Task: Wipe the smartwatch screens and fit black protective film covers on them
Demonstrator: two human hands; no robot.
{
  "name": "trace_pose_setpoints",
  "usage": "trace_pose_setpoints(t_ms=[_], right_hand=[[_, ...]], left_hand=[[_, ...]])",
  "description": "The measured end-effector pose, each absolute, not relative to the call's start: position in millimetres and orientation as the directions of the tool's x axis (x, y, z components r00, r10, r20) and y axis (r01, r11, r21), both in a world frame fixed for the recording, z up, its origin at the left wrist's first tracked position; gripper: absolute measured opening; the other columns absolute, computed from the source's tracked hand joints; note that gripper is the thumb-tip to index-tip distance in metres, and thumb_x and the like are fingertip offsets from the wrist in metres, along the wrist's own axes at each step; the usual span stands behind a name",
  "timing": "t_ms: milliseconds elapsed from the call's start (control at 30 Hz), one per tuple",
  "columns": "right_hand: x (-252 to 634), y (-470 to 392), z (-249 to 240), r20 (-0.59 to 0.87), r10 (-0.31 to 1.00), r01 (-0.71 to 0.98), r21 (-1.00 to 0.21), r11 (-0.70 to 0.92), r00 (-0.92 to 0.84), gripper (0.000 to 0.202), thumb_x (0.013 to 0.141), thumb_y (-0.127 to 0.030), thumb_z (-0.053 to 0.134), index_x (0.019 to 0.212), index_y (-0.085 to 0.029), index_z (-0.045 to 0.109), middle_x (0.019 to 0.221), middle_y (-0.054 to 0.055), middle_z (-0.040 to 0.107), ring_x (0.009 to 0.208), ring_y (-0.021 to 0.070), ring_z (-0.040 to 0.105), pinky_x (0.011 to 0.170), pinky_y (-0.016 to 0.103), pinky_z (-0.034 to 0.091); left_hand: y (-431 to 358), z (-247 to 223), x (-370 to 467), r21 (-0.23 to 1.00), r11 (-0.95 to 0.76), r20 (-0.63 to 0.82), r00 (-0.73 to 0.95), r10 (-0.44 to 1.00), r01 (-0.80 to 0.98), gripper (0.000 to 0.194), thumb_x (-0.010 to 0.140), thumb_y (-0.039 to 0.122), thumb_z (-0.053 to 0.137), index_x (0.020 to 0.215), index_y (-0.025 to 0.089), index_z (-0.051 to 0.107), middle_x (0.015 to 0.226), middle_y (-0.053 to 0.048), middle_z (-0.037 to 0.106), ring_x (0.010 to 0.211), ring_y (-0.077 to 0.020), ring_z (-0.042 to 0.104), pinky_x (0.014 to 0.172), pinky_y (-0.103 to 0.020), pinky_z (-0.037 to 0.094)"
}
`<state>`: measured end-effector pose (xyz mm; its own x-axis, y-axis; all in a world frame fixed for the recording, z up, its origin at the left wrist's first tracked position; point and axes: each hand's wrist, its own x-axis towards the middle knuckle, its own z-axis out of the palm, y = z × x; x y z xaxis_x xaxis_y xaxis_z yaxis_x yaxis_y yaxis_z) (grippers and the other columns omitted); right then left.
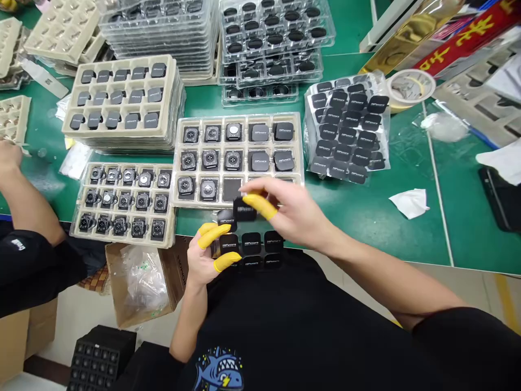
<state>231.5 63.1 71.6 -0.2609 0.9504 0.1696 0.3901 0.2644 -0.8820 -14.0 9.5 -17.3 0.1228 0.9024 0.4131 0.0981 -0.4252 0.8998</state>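
My left hand [209, 255], with yellow finger covers, grips a sheet of black square stickers [251, 244] near my chest. Between the thumb and fingers of my right hand [280, 209] is one black sticker [245, 209], raised at the sheet's upper edge. Just beyond lies a beige tray [239, 117] of watch bodies. Its left columns show bare watch backs, while black squares cover those in the two right columns. One front-row compartment [233, 189] shows a flat dark square. My right hand partly hides the tray's front right corner.
Another watch tray [125, 241] sits at the left, before a stack of filled trays [122, 98]. Clear trays [277, 32] are stacked behind. More sticker sheets [345, 127], a tape roll [411, 87] and a white scrap [410, 204] lie rightward. Another person's arm [30, 201] is at far left.
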Motion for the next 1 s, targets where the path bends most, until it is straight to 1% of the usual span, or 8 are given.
trace_pose_setpoints(t_ms=[67, 167, 333, 467, 600, 700, 833, 1000], right_hand=[[229.2, 83.7, 63.4, 0.158, 0.958, 0.541, -0.798, 0.266, -0.238, 0.013, 0.110, -0.028, 0.060, 0.114, -0.024, 0.072, 0.110, 0.007, 0.082, 0.095, 0.0245, 0.073, 0.083, 0.036, 0.051], [220.6, 101.8, 50.6, 0.026, 0.952, 0.731, -0.635, 0.250, -0.303, 0.016, 0.109, -0.022, 0.058, 0.114, -0.023, 0.074, 0.108, 0.008, 0.081, 0.096, 0.0257, 0.072, 0.079, 0.035, 0.046], [210.0, 99.5, 48.6, -0.013, 0.969, 0.872, -0.439, 0.216, -0.246, 0.031, 0.114, -0.036, 0.054, 0.130, -0.021, 0.075, 0.126, 0.016, 0.072, 0.088, 0.0270, 0.068, 0.063, 0.034, 0.033], [215.0, 117.5, 61.9, -0.032, 0.987, 0.940, -0.311, 0.139, -0.157, 0.042, 0.115, -0.044, 0.057, 0.148, -0.020, 0.067, 0.141, 0.020, 0.063, 0.089, 0.0275, 0.068, 0.064, 0.035, 0.040], [217.0, 150.4, 71.4, -0.114, 0.980, 0.937, -0.329, 0.117, -0.162, 0.033, 0.112, -0.044, 0.067, 0.129, -0.016, 0.073, 0.138, 0.022, 0.062, 0.103, 0.0330, 0.071, 0.075, 0.039, 0.050], [214.7, 162.3, 71.4, -0.120, 0.978, 0.923, -0.367, 0.119, -0.174, 0.027, 0.108, -0.041, 0.075, 0.117, -0.016, 0.073, 0.133, 0.021, 0.063, 0.106, 0.0337, 0.071, 0.078, 0.040, 0.051], [213.5, 163.3, 65.4, -0.081, 0.981, 0.875, -0.468, 0.119, -0.177, 0.025, 0.103, -0.035, 0.081, 0.117, -0.020, 0.066, 0.125, 0.014, 0.066, 0.092, 0.0267, 0.067, 0.073, 0.036, 0.045], [219.9, 135.5, 70.7, -0.037, 0.987, 0.780, -0.617, 0.101, -0.157, 0.027, 0.106, -0.026, 0.066, 0.130, -0.024, 0.055, 0.088, -0.003, 0.061, 0.071, 0.0194, 0.056, 0.066, 0.032, 0.039]], left_hand=[[7.6, -20.1, -20.3, 0.906, -0.408, 0.399, 0.092, 0.912, 0.111, 0.055, 0.084, 0.058, 0.097, 0.130, 0.029, 0.088, 0.106, -0.006, 0.082, 0.097, -0.0204, 0.078, 0.089, -0.031, 0.067], [3.3, -23.6, -29.6, 0.911, -0.386, 0.380, 0.065, 0.923, 0.143, 0.051, 0.085, 0.054, 0.098, 0.129, 0.030, 0.088, 0.106, -0.006, 0.082, 0.098, -0.0197, 0.077, 0.090, -0.030, 0.066], [-6.6, -27.6, -43.7, 0.937, -0.260, 0.266, 0.004, 0.964, 0.235, 0.049, 0.086, 0.060, 0.095, 0.122, 0.027, 0.091, 0.106, -0.008, 0.081, 0.098, -0.0216, 0.077, 0.088, -0.032, 0.066], [-7.5, -29.0, -45.9, 0.937, -0.264, 0.271, 0.000, 0.963, 0.227, 0.044, 0.088, 0.053, 0.095, 0.123, 0.027, 0.090, 0.106, -0.008, 0.082, 0.098, -0.0214, 0.078, 0.087, -0.031, 0.067], [-2.7, -26.7, -40.0, 0.918, -0.316, 0.316, 0.040, 0.948, 0.239, 0.030, 0.097, 0.032, 0.089, 0.127, 0.030, 0.089, 0.107, -0.006, 0.083, 0.099, -0.0178, 0.079, 0.089, -0.027, 0.066], [-0.6, -25.5, -36.6, 0.906, -0.346, 0.341, 0.062, 0.938, 0.246, 0.029, 0.101, 0.021, 0.082, 0.128, 0.031, 0.088, 0.108, -0.005, 0.084, 0.101, -0.0161, 0.080, 0.093, -0.025, 0.066], [-0.7, -27.8, -35.9, 0.899, -0.372, 0.367, 0.065, 0.928, 0.229, 0.027, 0.103, 0.018, 0.078, 0.124, 0.031, 0.089, 0.111, -0.005, 0.083, 0.103, -0.0156, 0.081, 0.094, -0.025, 0.067], [-1.3, -21.1, -35.3, 0.847, -0.432, 0.423, 0.097, 0.901, 0.309, 0.023, 0.107, 0.018, 0.072, 0.116, 0.028, 0.091, 0.109, -0.005, 0.077, 0.092, -0.0136, 0.080, 0.083, -0.022, 0.067]])
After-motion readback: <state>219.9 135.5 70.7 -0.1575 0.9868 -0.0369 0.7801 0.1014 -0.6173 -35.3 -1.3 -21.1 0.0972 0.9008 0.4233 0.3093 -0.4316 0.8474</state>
